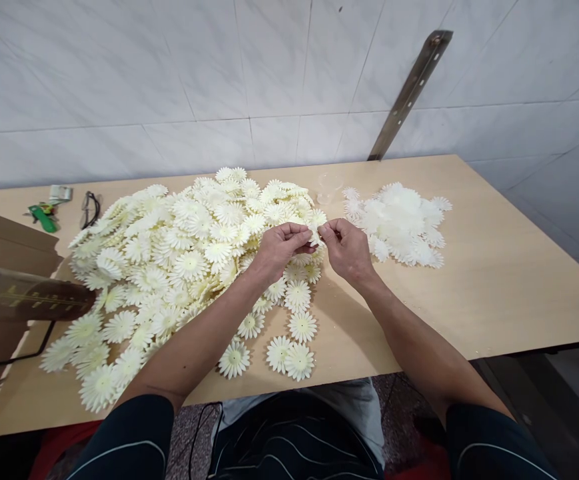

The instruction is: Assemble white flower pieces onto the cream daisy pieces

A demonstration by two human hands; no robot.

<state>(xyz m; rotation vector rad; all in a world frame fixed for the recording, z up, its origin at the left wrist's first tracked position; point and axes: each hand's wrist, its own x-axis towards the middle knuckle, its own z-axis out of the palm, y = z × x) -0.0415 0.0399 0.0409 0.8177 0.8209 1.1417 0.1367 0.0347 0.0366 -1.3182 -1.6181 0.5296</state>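
My left hand is closed in a pinch at a pale artificial flower, just over the right edge of a large heap. Close beside it, my right hand is pinched too; its fingertips nearly meet the left ones, and what lies between them is too small to make out. The heap of cream-yellow artificial flowers spreads under and left of my left hand. Several single flowers lie flat near the table's front edge. To the right of my right hand is a smaller pile of whiter, translucent flower pieces.
A clear small cup stands behind my hands. At the left are a brown-filled bottle, a cardboard box, glasses and a green object. A metal bracket leans against the tiled wall behind the wooden table.
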